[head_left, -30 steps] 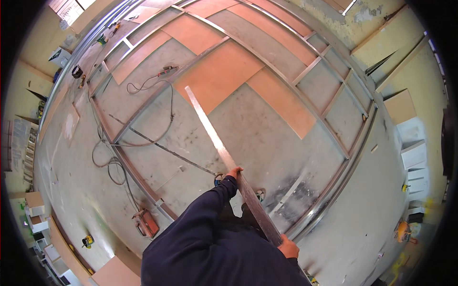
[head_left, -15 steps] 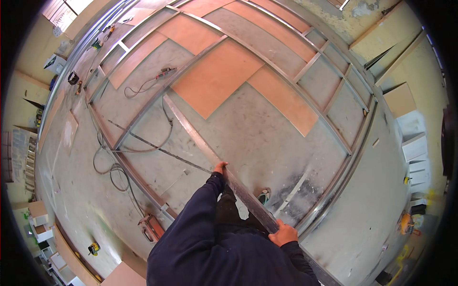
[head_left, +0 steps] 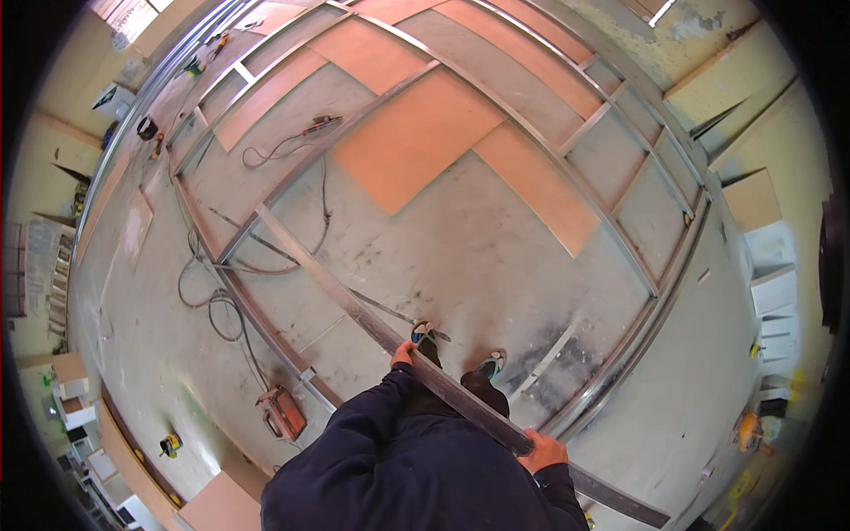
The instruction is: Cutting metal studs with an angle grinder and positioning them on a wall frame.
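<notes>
A long, dark metal square tube [head_left: 350, 303] runs slantwise before my body, from the upper left to the lower right. My left hand [head_left: 404, 354] is closed around it near the middle. Further down the tube, my right hand [head_left: 544, 452] grips it close to its lower right end. The far end reaches over the left rail of a large welded metal frame [head_left: 567, 168] lying on the floor. Beneath the tube my feet stand inside that frame, one shoe [head_left: 494, 361] showing beside it. Orange-brown sheets [head_left: 421, 146] lie among the bars ahead.
A red box-shaped machine [head_left: 283, 413] stands at the lower left, with a looped cable [head_left: 225, 317] near it. A corded power tool [head_left: 320, 124] lies within the frame. Along the right wall lean boards [head_left: 753, 196]. A yellow tool [head_left: 171, 444] sits on the left floor.
The tube's far end has swung left and down, and its lower right end has come into view. Both hands have shifted lower with it. Another foot now shows beside the tube.
</notes>
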Tool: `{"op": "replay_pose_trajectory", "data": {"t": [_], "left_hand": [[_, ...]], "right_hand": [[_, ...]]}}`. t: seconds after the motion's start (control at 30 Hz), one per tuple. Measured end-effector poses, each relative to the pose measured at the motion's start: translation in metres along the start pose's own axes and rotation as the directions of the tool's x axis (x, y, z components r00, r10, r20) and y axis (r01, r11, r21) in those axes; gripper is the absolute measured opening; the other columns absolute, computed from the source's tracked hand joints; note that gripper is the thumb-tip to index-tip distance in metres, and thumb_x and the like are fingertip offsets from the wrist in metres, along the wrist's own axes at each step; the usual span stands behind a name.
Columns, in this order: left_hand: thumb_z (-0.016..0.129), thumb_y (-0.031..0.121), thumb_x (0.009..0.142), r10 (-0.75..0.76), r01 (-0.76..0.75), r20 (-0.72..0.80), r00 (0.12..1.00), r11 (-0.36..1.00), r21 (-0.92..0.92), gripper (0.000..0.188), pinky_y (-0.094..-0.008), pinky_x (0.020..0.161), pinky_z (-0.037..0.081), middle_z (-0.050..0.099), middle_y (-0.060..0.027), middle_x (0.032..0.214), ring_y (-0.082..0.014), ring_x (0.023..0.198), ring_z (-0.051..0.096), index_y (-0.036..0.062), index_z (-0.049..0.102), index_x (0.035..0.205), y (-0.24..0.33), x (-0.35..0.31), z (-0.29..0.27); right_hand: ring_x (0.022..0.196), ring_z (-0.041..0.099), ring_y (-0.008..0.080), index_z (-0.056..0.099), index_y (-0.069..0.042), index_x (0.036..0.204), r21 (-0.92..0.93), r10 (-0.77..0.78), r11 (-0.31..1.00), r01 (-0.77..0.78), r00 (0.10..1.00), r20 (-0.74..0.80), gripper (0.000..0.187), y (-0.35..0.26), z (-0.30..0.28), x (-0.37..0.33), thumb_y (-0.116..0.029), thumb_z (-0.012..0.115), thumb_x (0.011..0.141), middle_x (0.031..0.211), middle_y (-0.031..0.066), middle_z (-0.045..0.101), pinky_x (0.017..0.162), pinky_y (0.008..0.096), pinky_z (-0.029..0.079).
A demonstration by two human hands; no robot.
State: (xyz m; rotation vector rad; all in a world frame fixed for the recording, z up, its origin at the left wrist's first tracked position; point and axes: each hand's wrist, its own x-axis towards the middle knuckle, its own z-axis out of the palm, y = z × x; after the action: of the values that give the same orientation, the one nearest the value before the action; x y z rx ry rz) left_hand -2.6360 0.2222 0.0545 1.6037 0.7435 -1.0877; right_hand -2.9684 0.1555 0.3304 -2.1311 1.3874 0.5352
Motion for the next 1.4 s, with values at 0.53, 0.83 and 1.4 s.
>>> {"op": "replay_pose_trajectory", "data": {"t": [0.53,0.83,1.4], "left_hand": [[0.074,0.042,0.058,-0.022,-0.010,0.067,0.998,0.899,0.437,0.066,-0.0357,0.075,0.050,0.066,-0.0200,0.090,-0.0308,0.082,0.065,-0.0084,0.062,0.099,-0.009,-0.033,0.058],[0.072,0.050,0.060,-0.050,-0.026,0.116,0.992,0.821,0.571,0.067,-0.0355,0.082,0.048,0.065,-0.0212,0.098,-0.0303,0.088,0.064,-0.0060,0.066,0.097,-0.022,-0.001,0.073],[0.065,0.030,0.065,-0.117,0.103,0.045,0.992,0.965,0.240,0.026,-0.0398,0.056,0.048,0.059,-0.0109,0.066,-0.0260,0.053,0.057,0.0044,0.061,0.068,0.034,0.109,0.045]], "right_hand": [[0.078,0.065,0.0365,0.061,-0.027,0.115,0.011,0.268,0.962,-0.274,0.949,0.168,0.049,0.041,0.042,-0.046,-0.034,0.072,0.067,0.082,0.0166,0.066,0.066,0.0470,0.050],[0.075,0.064,0.0375,0.061,-0.025,0.116,0.009,0.270,0.962,-0.272,0.957,0.109,0.052,0.020,0.051,-0.051,-0.042,0.072,0.068,0.080,0.0157,0.067,0.064,0.0487,0.050],[0.087,0.062,0.0382,0.056,-0.013,0.116,0.023,0.277,0.958,-0.286,0.944,0.179,0.062,0.058,0.040,-0.121,-0.028,0.075,0.059,0.094,0.0182,0.064,0.075,0.0493,0.050]]}}
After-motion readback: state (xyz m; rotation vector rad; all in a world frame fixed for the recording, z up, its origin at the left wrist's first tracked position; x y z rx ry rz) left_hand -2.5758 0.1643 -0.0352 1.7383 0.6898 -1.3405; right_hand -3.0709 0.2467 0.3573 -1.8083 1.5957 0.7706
